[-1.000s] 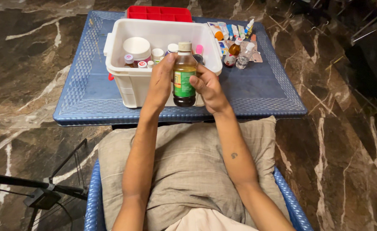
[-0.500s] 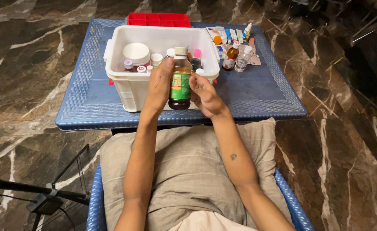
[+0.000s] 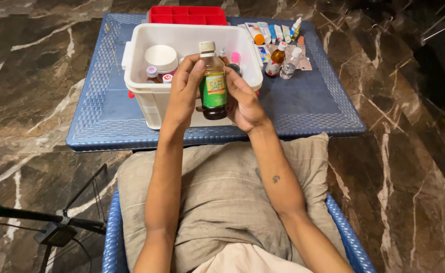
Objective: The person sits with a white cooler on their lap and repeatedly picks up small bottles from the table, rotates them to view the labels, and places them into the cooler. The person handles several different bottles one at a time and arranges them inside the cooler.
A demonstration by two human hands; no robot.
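I had both hands up in front of me, closed around one bottle. My left hand (image 3: 182, 91) wrapped the left side of the amber bottle (image 3: 213, 83), thumb and fingers curled against its green label, while my right hand (image 3: 243, 103) cupped it from the right and below, fingers pressed to the glass. The bottle stood nearly upright, pale cap on top, dark liquid at the base, held above the near wall of the white plastic bin (image 3: 151, 98).

That bin sat open on the blue woven-pattern table (image 3: 101, 119). Inside it, to the left of my hands, was a wide white jar (image 3: 160, 55) with smaller capped vials (image 3: 152, 72) just beside it; a pink-topped item showed past the bottle, though I could not tell what it was. Behind the bin, at the far edge of the table, lay a red compartment tray (image 3: 188, 14).

To the right of the bin stood a small brown bottle (image 3: 273, 62) and a clear bottle (image 3: 288, 65) close together, with a row of tubes and sachets (image 3: 273, 34) beyond them.

Nearer, a grey cushion (image 3: 222, 197) lay across my lap on a blue chair (image 3: 112, 237). A black stand (image 3: 45, 222) rested on the marble floor (image 3: 409, 167) at the near left
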